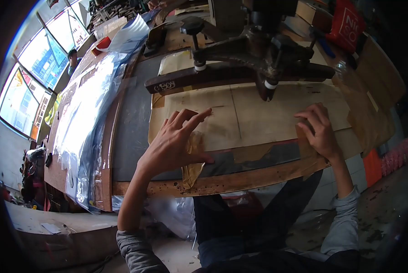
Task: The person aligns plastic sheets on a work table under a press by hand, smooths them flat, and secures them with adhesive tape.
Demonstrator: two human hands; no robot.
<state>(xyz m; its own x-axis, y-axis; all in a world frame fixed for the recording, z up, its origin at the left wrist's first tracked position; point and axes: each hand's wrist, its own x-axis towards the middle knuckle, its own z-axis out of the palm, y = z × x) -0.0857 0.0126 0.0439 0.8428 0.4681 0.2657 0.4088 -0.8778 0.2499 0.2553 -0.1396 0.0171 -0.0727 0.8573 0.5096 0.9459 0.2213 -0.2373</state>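
Observation:
My left hand (pixel 176 139) is over the near left part of a pale board (pixel 258 111), its fingers spread and the thumb apart. Beneath it a strip of brown tape (pixel 194 170) runs down to the bench's front edge. On the right, my right hand (pixel 320 129) hovers above or rests on the board's near right side, fingers curved and apart; whether it touches is unclear. Neither hand shows anything in it. Past the hands stands a dark metal machine head (pixel 258 50) with a long bar (pixel 172 82) across the board and a pointed tip in the middle.
Clear plastic sheets (pixel 92 104) cover the left side of the bench. A red bag (pixel 347 27) lies at the back right, near brown paper (pixel 372 118). Windows (pixel 45 59) line the left wall. A wooden edge (pixel 231 185) borders the bench above my legs.

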